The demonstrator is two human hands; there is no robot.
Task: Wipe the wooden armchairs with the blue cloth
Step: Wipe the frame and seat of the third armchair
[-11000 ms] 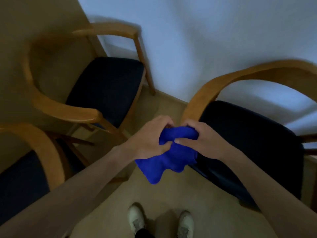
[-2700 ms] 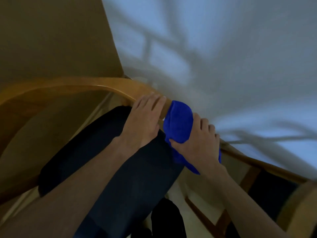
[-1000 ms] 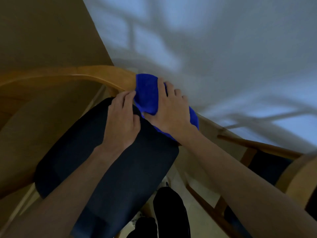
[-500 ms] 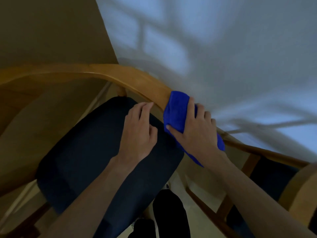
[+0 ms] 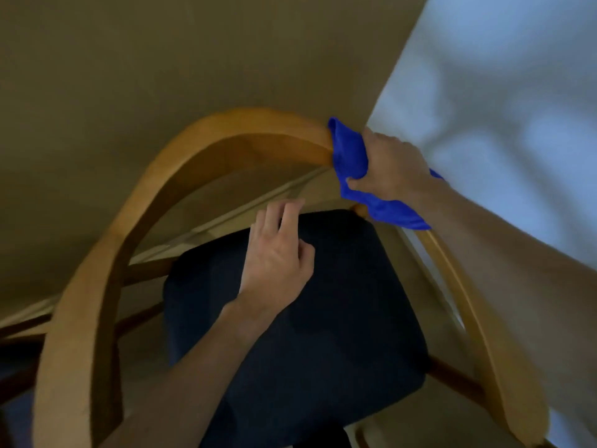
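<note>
A wooden armchair with a curved backrest rail and a dark seat cushion fills the head view. My right hand grips the blue cloth, wrapped round the rail at its upper right bend, thumb underneath. A tail of the cloth hangs down over the right armrest. My left hand hovers over the back edge of the cushion, fingers loosely bent, holding nothing.
A tan wall stands behind the chair and a white wall to the right, meeting at the corner near my right hand. Dark wooden stretchers run under the seat at left.
The view has swung left. My right hand has slid the cloth up along the rail toward the top bend. My left hand stays over the cushion.
</note>
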